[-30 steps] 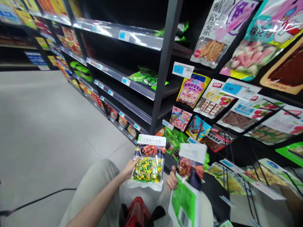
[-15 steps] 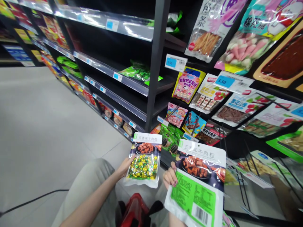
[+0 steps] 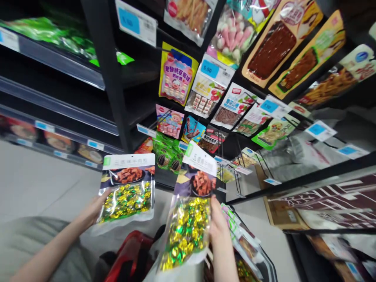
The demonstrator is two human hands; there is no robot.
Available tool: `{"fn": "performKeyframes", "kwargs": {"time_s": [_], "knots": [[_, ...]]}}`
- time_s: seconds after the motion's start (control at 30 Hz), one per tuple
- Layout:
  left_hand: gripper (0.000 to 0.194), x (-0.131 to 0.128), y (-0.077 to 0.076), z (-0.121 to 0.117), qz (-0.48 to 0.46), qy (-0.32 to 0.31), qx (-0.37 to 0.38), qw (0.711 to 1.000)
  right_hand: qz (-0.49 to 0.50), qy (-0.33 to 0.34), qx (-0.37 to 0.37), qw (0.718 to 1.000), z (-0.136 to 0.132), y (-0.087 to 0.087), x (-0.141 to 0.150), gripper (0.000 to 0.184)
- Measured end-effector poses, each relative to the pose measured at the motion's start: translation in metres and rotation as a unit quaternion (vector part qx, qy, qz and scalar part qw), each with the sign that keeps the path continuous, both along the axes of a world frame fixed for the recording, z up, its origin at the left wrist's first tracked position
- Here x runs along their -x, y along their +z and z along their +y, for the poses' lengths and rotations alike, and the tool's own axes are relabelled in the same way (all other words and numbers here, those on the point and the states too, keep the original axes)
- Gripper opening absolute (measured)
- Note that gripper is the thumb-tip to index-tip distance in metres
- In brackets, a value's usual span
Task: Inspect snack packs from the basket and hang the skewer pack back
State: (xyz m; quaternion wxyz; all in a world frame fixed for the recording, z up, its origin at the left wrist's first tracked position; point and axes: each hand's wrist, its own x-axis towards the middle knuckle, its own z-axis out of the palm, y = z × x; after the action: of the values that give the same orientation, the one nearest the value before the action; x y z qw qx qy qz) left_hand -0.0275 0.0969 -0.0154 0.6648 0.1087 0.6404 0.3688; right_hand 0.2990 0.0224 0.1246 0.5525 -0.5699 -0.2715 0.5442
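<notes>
My left hand (image 3: 93,208) grips the left edge of a snack bag (image 3: 127,188) with a white top band and gold and green wrapped candies showing through its window. My right hand (image 3: 217,226) is closed on the right edge of a second, matching snack bag (image 3: 190,219), front side toward me and tilted. Both bags are held up before a display of hanging snack packs. Under my hands sits a red basket (image 3: 129,254), with more packs (image 3: 241,243) lying beside my right wrist.
Black shelving (image 3: 108,74) stands at the left with blue price tags and green packets. Hooks on the right carry several hanging snack bags (image 3: 176,74) and price tags (image 3: 210,69). Grey floor (image 3: 32,184) lies at the lower left.
The view swung right and closer to the hanging packs. The bag in my right hand turned from its green back side to its front with the candy window.
</notes>
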Motion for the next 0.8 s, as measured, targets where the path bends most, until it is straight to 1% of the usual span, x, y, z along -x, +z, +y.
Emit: {"fn": "performKeyframes", "kwargs": {"time_s": [0.03, 0.1, 0.17, 0.23, 0.3, 0.33, 0.37, 0.43, 0.47, 0.5, 0.53, 0.67, 0.73, 0.8], "knots": [[0.029, -0.002, 0.003, -0.002, 0.0, 0.005, 0.004, 1.0, -0.014, -0.011, 0.015, 1.0, -0.012, 0.012, -0.018, 0.044], [0.028, -0.004, 0.008, -0.005, 0.002, 0.012, 0.012, 1.0, -0.096, -0.042, 0.021, 0.994, -0.035, 0.035, -0.059, 0.044], [0.027, -0.005, 0.013, -0.007, -0.008, 0.018, 0.01, 1.0, -0.211, -0.093, 0.012, 0.973, -0.053, 0.057, -0.102, 0.045], [0.026, -0.005, 0.014, -0.008, -0.017, 0.021, 0.004, 1.0, -0.33, -0.139, 0.01, 0.934, -0.065, 0.075, -0.141, 0.044], [0.028, -0.004, 0.013, -0.009, -0.023, 0.017, 0.0, 1.0, -0.447, -0.1, 0.026, 0.888, -0.072, 0.086, -0.173, 0.041], [0.029, -0.003, 0.011, -0.01, -0.024, 0.014, 0.0, 1.0, -0.504, -0.078, 0.037, 0.859, -0.074, 0.089, -0.185, 0.042], [0.029, -0.002, 0.01, -0.01, -0.024, 0.013, -0.001, 1.0, -0.555, -0.052, 0.049, 0.829, -0.076, 0.09, -0.194, 0.043], [0.03, -0.001, 0.006, -0.01, -0.026, 0.015, -0.005, 1.0, -0.631, -0.001, 0.075, 0.772, -0.078, 0.087, -0.206, 0.043], [0.029, -0.001, 0.005, -0.01, -0.027, 0.016, -0.006, 1.0, -0.653, 0.024, 0.087, 0.752, -0.078, 0.082, -0.209, 0.043], [0.029, 0.0, 0.004, -0.009, -0.026, 0.017, -0.007, 0.999, -0.665, 0.053, 0.096, 0.739, -0.08, 0.077, -0.211, 0.043], [0.029, 0.0, 0.004, -0.009, -0.025, 0.018, -0.008, 0.999, -0.668, 0.082, 0.102, 0.733, -0.081, 0.071, -0.211, 0.042], [0.028, 0.0, 0.005, -0.009, -0.02, 0.027, -0.011, 0.999, -0.645, 0.196, 0.116, 0.73, -0.089, 0.047, -0.207, 0.038], [0.029, -0.001, 0.007, -0.009, -0.02, 0.025, -0.008, 0.999, -0.647, 0.234, 0.129, 0.714, -0.094, 0.037, -0.204, 0.035], [0.03, -0.001, 0.009, -0.01, -0.016, 0.022, -0.008, 1.0, -0.656, 0.257, 0.142, 0.696, -0.099, 0.03, -0.202, 0.034]]}}
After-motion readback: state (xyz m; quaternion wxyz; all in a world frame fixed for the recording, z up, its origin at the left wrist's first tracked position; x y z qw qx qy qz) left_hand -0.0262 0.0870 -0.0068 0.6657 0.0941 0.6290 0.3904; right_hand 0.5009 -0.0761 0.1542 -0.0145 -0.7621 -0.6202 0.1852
